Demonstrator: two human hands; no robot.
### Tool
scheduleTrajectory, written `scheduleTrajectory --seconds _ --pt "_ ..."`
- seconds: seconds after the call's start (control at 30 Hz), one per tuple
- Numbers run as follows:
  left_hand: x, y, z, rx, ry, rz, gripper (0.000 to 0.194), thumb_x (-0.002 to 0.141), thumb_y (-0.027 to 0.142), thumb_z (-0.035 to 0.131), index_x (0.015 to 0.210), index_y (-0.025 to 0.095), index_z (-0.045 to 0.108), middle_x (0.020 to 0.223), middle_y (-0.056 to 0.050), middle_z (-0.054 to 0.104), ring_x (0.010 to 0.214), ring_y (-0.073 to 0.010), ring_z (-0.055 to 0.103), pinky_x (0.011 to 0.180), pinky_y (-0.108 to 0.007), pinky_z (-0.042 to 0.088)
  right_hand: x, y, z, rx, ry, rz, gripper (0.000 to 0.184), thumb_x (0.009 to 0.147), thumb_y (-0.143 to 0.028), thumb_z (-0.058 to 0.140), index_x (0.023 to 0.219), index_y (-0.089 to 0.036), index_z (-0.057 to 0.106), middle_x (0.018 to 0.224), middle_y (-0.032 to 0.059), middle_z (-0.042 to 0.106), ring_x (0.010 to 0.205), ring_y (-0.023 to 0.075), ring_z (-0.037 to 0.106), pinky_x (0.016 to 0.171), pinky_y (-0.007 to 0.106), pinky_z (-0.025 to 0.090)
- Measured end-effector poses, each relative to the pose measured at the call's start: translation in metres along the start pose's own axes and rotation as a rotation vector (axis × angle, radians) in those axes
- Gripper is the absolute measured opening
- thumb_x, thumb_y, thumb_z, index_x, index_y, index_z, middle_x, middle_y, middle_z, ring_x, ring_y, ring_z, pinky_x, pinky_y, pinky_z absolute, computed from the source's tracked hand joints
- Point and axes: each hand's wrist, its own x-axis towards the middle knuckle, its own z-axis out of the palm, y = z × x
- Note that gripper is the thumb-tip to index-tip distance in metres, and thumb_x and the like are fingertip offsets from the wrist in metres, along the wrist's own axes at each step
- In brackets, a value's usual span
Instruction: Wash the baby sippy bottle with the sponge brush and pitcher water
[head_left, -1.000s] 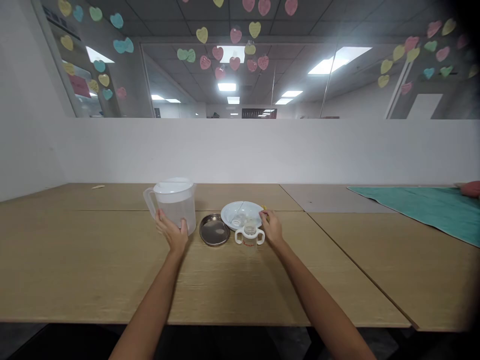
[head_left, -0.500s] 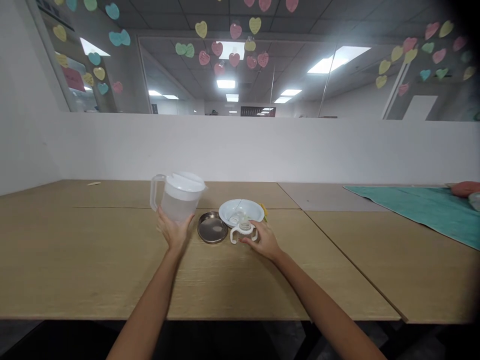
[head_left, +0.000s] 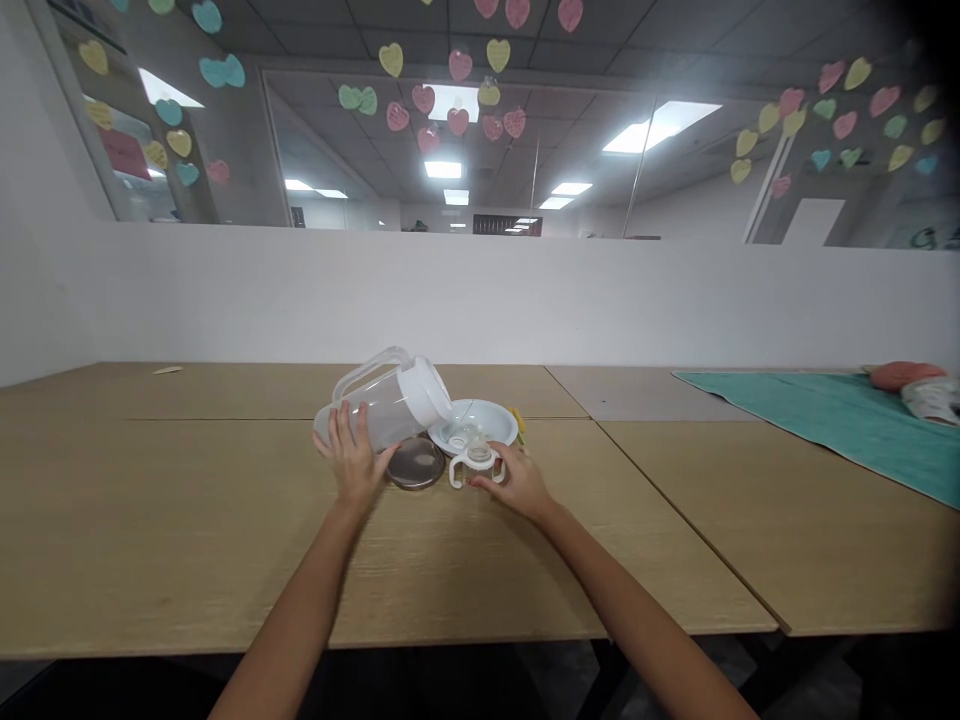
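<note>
My left hand (head_left: 351,460) is wrapped round a clear plastic pitcher (head_left: 390,402) with a white lid, which is lifted and tilted far over to the right, its spout above a small clear two-handled cup (head_left: 474,455). My right hand (head_left: 514,480) grips that cup at its base on the wooden table (head_left: 225,520). Just behind the cup sits a white bowl (head_left: 491,418). A round steel dish (head_left: 415,466) lies under the pitcher, partly hidden by my left hand.
A small yellow object (head_left: 517,415) peeks out to the right of the bowl. A teal cloth (head_left: 840,420) covers the table at the far right, with a pink and a white thing (head_left: 911,380) on it. A white partition wall (head_left: 480,300) stands behind.
My left hand lifted the pitcher off the table and tipped it to the right over the cup. My right hand moved from the bowl's edge onto the cup.
</note>
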Motion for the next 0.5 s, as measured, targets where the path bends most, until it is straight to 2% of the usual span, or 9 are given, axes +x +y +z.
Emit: scheduleTrajectory --seconds 0.13,0.3,0.4,0.5 --pt "0.0014 0.0017 -0.0033 -0.037 -0.015 0.002 0.080 0.072 0.057 0.056 0.135 0.013 0.034 0.144 -0.021 0.024 0.134 -0.0371 0.015 0.104 -0.059 -0.002 0.0003 -0.0010 -0.0015 -0.002 -0.001 -0.019 0.057 0.072 -0.058 0.059 0.113 -0.019 0.055 0.082 0.0059 0.065 0.081 0.0222 0.058 0.085 0.038 0.038" --pt "0.0006 0.0066 -0.0057 -0.049 0.000 -0.015 0.082 0.072 0.054 0.059 0.136 0.012 0.031 0.144 -0.022 0.023 0.134 -0.0378 0.015 0.105 -0.059 -0.001 0.0000 -0.0001 -0.0010 -0.022 -0.003 -0.021 0.058 0.073 -0.058 0.058 0.114 -0.018 0.054 0.087 0.0079 0.065 0.087 0.0237 0.057 0.087 0.038 0.036" --pt "0.0018 0.0087 -0.0067 -0.049 0.073 -0.097 0.092 0.068 0.055 0.062 0.138 0.008 0.024 0.142 -0.024 0.024 0.132 -0.0384 0.017 0.105 -0.059 0.005 -0.0005 0.0010 -0.0008 -0.030 -0.017 -0.022 0.058 0.074 -0.059 0.057 0.114 -0.018 0.054 0.085 0.0075 0.065 0.085 0.0234 0.057 0.087 0.038 0.036" --pt "0.0039 0.0087 -0.0075 -0.110 0.190 -0.181 0.106 0.063 0.056 0.067 0.139 0.006 0.014 0.141 -0.025 0.024 0.132 -0.0354 0.020 0.108 -0.052 0.015 -0.0009 0.0012 -0.0010 -0.030 -0.038 -0.027 0.057 0.075 -0.059 0.056 0.115 -0.018 0.052 0.084 0.0068 0.065 0.084 0.0229 0.057 0.087 0.038 0.035"
